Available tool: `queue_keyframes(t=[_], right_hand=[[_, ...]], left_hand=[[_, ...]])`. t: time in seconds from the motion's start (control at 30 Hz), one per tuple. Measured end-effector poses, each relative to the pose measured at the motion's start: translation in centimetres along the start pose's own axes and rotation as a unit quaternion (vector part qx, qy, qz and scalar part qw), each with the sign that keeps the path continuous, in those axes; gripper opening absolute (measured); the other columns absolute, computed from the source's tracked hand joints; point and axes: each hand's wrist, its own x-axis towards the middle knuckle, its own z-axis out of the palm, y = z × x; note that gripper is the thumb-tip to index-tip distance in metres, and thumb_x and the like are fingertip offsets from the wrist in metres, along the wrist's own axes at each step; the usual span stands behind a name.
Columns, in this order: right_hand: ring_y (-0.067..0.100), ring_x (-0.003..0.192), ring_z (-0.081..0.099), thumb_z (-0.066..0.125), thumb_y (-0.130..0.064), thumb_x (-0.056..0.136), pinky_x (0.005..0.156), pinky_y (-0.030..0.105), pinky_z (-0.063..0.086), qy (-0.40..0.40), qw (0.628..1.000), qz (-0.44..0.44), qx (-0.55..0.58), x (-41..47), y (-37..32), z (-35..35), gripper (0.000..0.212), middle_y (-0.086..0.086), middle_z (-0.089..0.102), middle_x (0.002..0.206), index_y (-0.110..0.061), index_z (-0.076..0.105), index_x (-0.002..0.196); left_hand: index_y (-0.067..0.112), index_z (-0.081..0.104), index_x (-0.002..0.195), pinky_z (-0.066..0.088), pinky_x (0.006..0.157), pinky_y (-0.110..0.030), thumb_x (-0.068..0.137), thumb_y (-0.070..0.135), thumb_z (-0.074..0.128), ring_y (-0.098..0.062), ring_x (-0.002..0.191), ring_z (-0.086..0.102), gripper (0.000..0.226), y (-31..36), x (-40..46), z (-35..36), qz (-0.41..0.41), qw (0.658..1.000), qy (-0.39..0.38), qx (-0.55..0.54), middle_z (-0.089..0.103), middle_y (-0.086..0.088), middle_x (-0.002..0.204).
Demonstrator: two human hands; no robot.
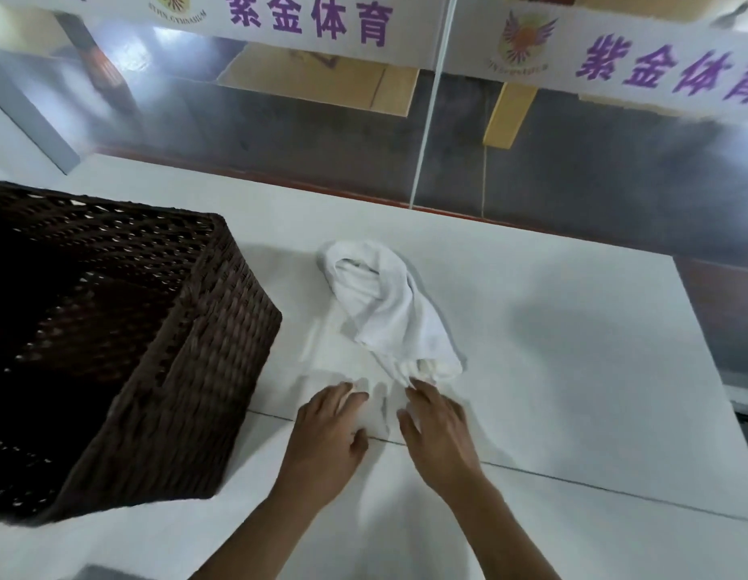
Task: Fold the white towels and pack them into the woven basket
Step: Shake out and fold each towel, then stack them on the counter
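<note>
A white towel [389,311] lies crumpled on the white table [573,328], just right of the basket [125,328]. Its far end is bunched into a rounded hump; from there it runs toward the person in a loose twisted band, and a flatter, blurred part spreads out on the table at the near end, on the side toward the basket.

Both hands reach in at that near end. The left hand [334,429] lies palm down on the flat part of the towel, fingers fairly straight and a little spread, thumb out to the side; it presses rather than grips. The right hand [439,433] sits just beside it, on the side away from the basket, also palm down with fingers extended. Its fingertips [418,387] touch the towel's narrow near tip; blur hides whether they pinch the cloth or only rest on it.

The basket, dark brown and woven, stands open on the table, well clear of both hands. Its inside is too dark to read.
</note>
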Motion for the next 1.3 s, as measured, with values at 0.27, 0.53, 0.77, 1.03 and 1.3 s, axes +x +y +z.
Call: queue_keyframes(t=[0.27,0.53,0.77,1.03,1.3], right_hand=[[0.014,0.123,0.060,0.057,-0.034,0.093,0.109,0.036,0.042,0.012,0.999,0.013,-0.028,-18.0,-0.5,3.2,0.036,-0.005,0.060,0.139,-0.018,0.065,0.125],[0.009,0.120,0.063,0.061,-0.037,0.088,0.106,0.025,0.039,0.022,0.999,0.022,-0.037,-30.2,-1.3,4.2,0.041,-0.007,0.064,0.133,-0.020,0.068,0.124],[0.013,0.114,0.065,0.057,-0.038,0.090,0.095,0.026,0.048,0.029,0.998,0.054,0.000,-35.1,-2.2,3.0,0.033,-0.011,0.067,0.125,-0.027,0.068,0.120],[0.018,0.104,0.053,0.075,-0.046,0.079,0.086,0.034,0.044,0.164,0.969,0.175,0.061,-33.9,-5.5,-2.6,0.064,-0.004,0.056,0.120,-0.021,0.052,0.134],[0.027,0.075,0.055,0.053,-0.008,0.094,0.069,0.038,0.037,0.258,0.942,0.202,0.080,-33.6,-8.9,-6.8,0.012,0.001,0.057,0.088,-0.015,0.055,0.103]], left_hand=[[0.030,0.040,0.148,0.031,0.114,-0.035,0.094,0.031,0.061,-0.021,0.139,0.037,0.058,5.0,-6.5,-1.7,0.020,1.000,-0.021,-0.001,0.038,0.003,0.155],[0.042,0.023,0.153,0.031,0.111,-0.036,0.085,0.020,0.069,-0.022,0.139,0.032,0.085,7.2,-15.0,2.1,0.090,0.979,-0.171,0.061,0.025,0.009,0.158],[0.030,0.064,0.124,0.049,0.083,-0.036,0.101,0.024,0.054,-0.022,0.097,0.061,0.026,8.2,-18.7,3.2,0.096,0.992,-0.076,-0.017,0.067,0.005,0.109],[0.024,0.057,0.102,0.044,0.073,-0.026,0.106,0.031,0.039,-0.007,0.082,0.056,0.020,12.5,-21.6,-3.1,0.115,0.984,-0.049,-0.127,0.061,0.010,0.093],[0.026,0.049,0.096,0.046,0.070,-0.031,0.107,0.035,0.037,-0.011,0.074,0.056,0.019,15.6,-25.7,-10.8,0.131,0.975,-0.066,-0.166,0.061,0.007,0.083]])
